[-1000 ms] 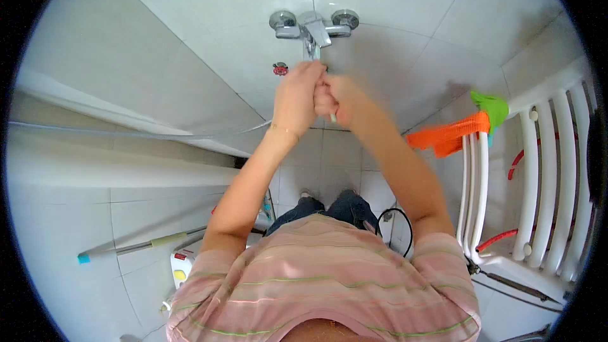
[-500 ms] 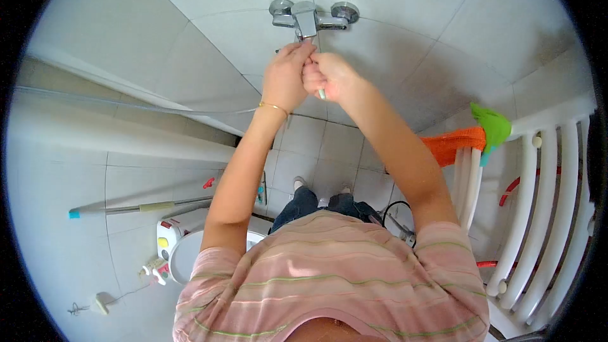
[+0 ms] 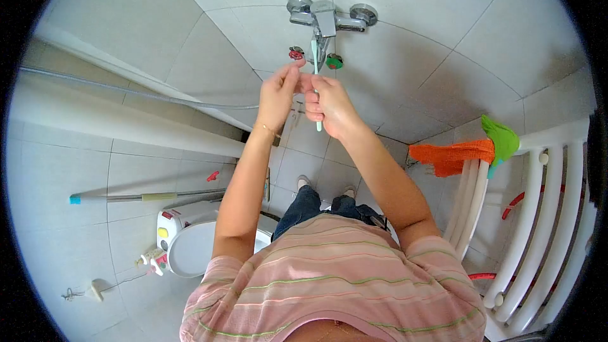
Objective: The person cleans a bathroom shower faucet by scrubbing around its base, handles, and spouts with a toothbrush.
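Toothbrush (image 3: 315,60): stands near upright in the right hand (image 3: 329,104), pale green, its upper length now in plain sight before the spout (image 3: 323,45); half a second ago only its lower end shows below the joined hands
Tap (image 3: 324,18): the hands now sit lower and farther clear of it, whereas they earlier crowd close beneath the spout; whether water runs cannot be told
Knobs: the red knob (image 3: 296,53) and the green knob (image 3: 334,61) are both uncovered, having been largely hidden behind the hands
Work in hand: judged to rest more on the right hand alone, the left appearing to ease off the brush
Right grip: clamped on the toothbrush, thumb uppermost along the handle, fingers curled round, the lower end projecting beneath
Left hand (image 3: 277,98): just beside the right, fingers partly bent; cannot tell whether its fingertips meet, or touch the right hand
Arms: both reach forward, elbows bent outward, forearms converging below the tap
Left wrist: bears a thin bracelet (image 3: 271,130)
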